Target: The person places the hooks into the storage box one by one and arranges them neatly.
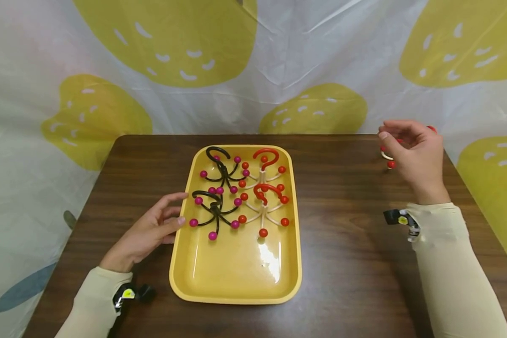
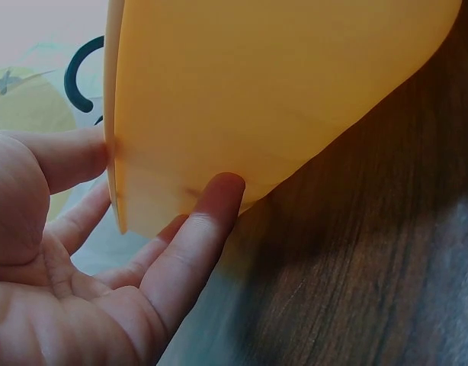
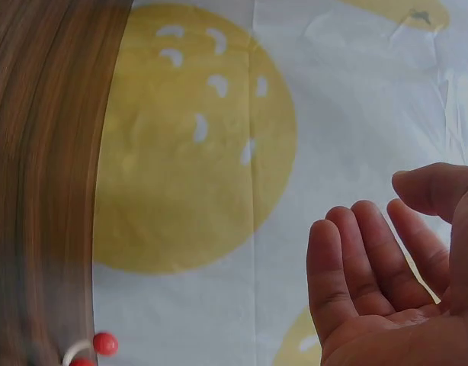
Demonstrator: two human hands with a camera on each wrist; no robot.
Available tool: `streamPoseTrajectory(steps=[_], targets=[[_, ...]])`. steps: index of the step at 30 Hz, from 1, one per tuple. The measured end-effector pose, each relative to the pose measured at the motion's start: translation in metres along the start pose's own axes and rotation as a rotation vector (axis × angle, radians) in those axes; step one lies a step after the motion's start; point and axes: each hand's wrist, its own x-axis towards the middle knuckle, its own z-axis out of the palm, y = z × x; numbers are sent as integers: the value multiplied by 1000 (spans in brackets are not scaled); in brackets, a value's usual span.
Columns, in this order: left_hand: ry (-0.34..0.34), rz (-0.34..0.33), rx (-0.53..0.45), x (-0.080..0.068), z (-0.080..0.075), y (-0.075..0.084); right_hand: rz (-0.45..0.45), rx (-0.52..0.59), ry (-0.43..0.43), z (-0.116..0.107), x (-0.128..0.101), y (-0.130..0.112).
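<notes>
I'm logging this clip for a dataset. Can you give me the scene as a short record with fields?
surface: dark wooden table
tray: yellow tray, holding four hooks
black hooks: two black hooks with pink ball tips, in the tray's left half
red hooks: two red-and-cream hooks with red ball tips, in the right half
left hand: fingers touching the tray's left rim
right hand: raised, holds nothing, above another red-tipped hook on the table

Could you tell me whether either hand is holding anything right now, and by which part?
Nothing is held. The left hand touches the yellow tray at its left rim; the right hand hovers empty above a red-balled hook.
</notes>
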Motion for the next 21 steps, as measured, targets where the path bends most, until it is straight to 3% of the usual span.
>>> streamPoseTrajectory(steps=[12, 21], targets=[[1, -2, -4, -1, 1, 0, 49, 208, 88, -31, 13, 16], [1, -1, -2, -1, 1, 0, 117, 213, 221, -62, 26, 31]])
